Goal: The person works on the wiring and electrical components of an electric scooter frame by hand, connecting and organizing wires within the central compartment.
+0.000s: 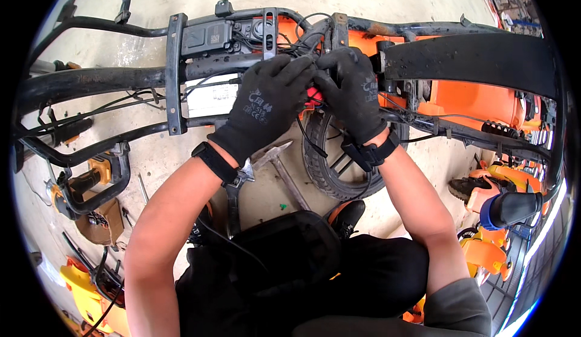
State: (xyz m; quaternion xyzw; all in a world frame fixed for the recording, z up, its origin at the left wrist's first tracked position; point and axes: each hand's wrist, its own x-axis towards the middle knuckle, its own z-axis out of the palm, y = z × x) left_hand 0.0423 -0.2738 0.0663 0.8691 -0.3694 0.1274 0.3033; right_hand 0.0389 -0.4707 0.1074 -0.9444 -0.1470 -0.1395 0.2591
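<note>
A black tubular vehicle frame (212,68) lies across in front of me, with orange panels showing behind it. Both my hands wear black work gloves with pale print. My left hand (272,98) has its fingers bent and pressed together over a bundle of black cables (299,46) near the frame's middle. Close against it, my right hand (351,89) is closed too, thumb and fingers pinched. What the fingers grip is hidden beneath them. Something small and red (313,97) shows just below the fingertips, between the hands. A black control box (207,37) sits on the frame to the left.
Below my hands is a wheel with a black tyre (318,164). A hammer (281,170) and an adjustable wrench (237,183) are by my left wrist. Yellow-black power tools (100,173) and a cardboard box (103,223) lie left. Orange parts (487,249) are at right.
</note>
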